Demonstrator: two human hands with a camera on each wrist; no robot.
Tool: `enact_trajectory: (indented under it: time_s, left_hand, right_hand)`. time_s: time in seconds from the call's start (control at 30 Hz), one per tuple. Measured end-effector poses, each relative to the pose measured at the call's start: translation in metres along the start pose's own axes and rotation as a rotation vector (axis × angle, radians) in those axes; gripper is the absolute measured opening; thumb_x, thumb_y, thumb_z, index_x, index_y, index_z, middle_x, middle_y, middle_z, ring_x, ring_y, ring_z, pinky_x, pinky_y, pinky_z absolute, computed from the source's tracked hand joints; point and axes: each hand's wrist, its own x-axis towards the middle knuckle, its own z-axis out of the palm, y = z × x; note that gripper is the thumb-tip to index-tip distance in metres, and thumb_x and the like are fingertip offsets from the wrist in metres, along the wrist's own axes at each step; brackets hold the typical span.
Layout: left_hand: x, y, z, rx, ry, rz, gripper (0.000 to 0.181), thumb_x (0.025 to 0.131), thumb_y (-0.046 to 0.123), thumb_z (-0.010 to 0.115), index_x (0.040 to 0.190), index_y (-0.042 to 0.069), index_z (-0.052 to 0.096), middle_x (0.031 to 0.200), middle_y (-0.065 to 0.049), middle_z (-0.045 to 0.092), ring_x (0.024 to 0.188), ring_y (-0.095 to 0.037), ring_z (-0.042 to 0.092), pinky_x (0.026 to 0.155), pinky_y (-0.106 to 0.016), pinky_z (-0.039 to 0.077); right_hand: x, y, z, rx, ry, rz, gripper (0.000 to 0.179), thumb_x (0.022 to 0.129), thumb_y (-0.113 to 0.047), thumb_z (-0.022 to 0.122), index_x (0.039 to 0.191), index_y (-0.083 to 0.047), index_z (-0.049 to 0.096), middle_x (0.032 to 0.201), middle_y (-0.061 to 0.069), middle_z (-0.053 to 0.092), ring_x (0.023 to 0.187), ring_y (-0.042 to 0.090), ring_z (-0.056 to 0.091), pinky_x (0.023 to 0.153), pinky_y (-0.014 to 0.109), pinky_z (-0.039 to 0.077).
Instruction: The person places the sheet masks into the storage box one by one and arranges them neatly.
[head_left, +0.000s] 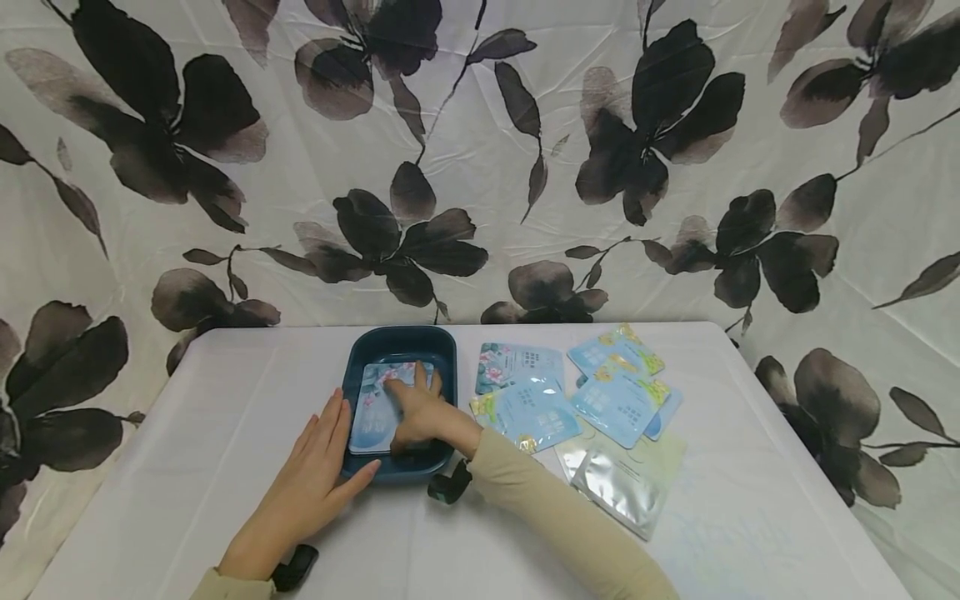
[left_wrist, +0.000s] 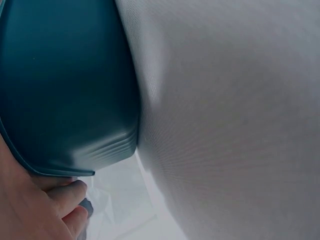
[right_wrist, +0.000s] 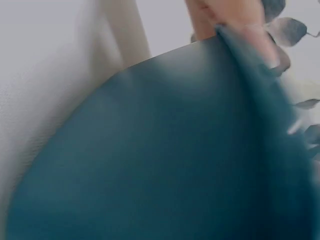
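A dark teal tray (head_left: pixel 390 477) stands on the white-covered table, with a blue facial-mask sachet (head_left: pixel 371 417) printed with pink flowers lying flat inside. My right hand (head_left: pixel 422 408) reaches into the tray with fingers spread over that sachet, the fingertips on its upper part. Alongside the left rim, my left hand (head_left: pixel 303 492) rests with straight fingers, its thumb toward the front edge. The tray's outer wall (left_wrist: pixel 65 90) fills much of the left wrist view, beside the left-hand fingers (left_wrist: pixel 67 197). In the right wrist view the tray's wall (right_wrist: pixel 150 150) hides the right hand.
Right of the tray lie several blue sachets (head_left: pixel 532 412), some overlapping at the back (head_left: pixel 618 400). Nearer the front are a silver sachet (head_left: pixel 618 492) and a pale green one (head_left: pixel 667 458). A flower-printed cloth (head_left: pixel 540 167) hangs behind the table.
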Motion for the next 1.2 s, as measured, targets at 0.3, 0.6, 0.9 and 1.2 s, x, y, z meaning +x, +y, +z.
enact_trajectory:
  time_s: [0.3,0.6,0.9,1.2]
  left_hand:
    - [0.000,0.001,0.000,-0.010,-0.029,-0.020,0.092,0.097,0.050,0.058,0.152,-0.013,0.019,0.162,-0.026,0.009,0.150,-0.037,0.012,0.121,-0.050,0.008]
    - [-0.001,0.001,0.001,-0.004,-0.036,-0.028,0.093,0.096,0.050,0.058,0.153,-0.011,0.017,0.163,-0.025,0.007,0.150,-0.037,0.012,0.121,-0.048,0.006]
    - [0.001,0.002,0.001,-0.011,-0.056,-0.042,0.094,0.096,0.051,0.058,0.154,-0.010,0.014,0.164,-0.023,0.003,0.151,-0.036,0.009,0.121,-0.048,0.005]
    - [0.000,0.002,-0.002,-0.020,-0.059,-0.047,0.094,0.096,0.048,0.059,0.154,-0.010,0.013,0.163,-0.024,0.004,0.150,-0.037,0.011,0.122,-0.043,-0.001]
  right_hand:
    - [-0.018,0.002,-0.028,0.119,-0.009,-0.120,0.081,0.079,-0.031,0.084,0.149,-0.018,0.045,0.163,0.022,0.006,0.147,0.047,0.009,0.108,0.066,0.031]
    - [-0.040,0.017,-0.062,0.215,0.055,-0.272,0.066,0.090,-0.028,0.072,0.148,-0.010,0.045,0.158,0.019,0.029,0.144,0.036,0.030,0.112,0.054,0.034]
    - [-0.058,0.055,-0.086,0.329,0.126,-0.264,0.060,0.094,-0.027,0.068,0.147,-0.010,0.047,0.153,0.011,0.040,0.140,0.035,0.038,0.108,0.055,0.038]
    - [-0.067,0.097,-0.101,0.517,0.179,-0.252,0.053,0.096,-0.021,0.066,0.144,-0.005,0.049,0.146,0.012,0.048,0.134,0.032,0.045,0.111,0.048,0.037]
